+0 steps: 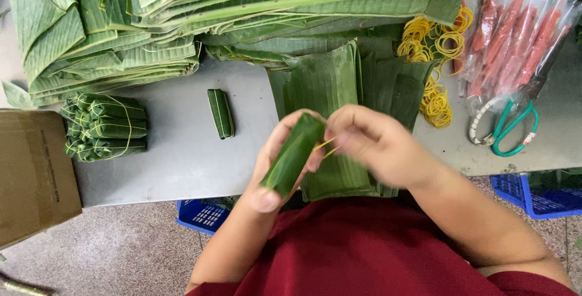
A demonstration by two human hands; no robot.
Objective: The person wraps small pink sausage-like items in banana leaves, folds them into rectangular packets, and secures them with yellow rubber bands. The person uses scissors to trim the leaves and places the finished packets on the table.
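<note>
With the left hand (276, 162) clamped on a leaf roll (292, 155) above the bench (176, 144), and the right hand's (370, 141) grip pinching a stretched rubber band (326, 146) just beside it, the band could snap or slip, loosening the wrap.

Soft, even daylight fills the view, bright without harsh contrast. The grey surface (176, 150) carries a dull sheen and only faint shadows beside the bundles. The right hand (373, 141) is smeared by motion blur, its fingers indistinct. The clear plastic packets (515, 35) catch pale glare. Straight lines bow slightly towards the frame edges.
</note>
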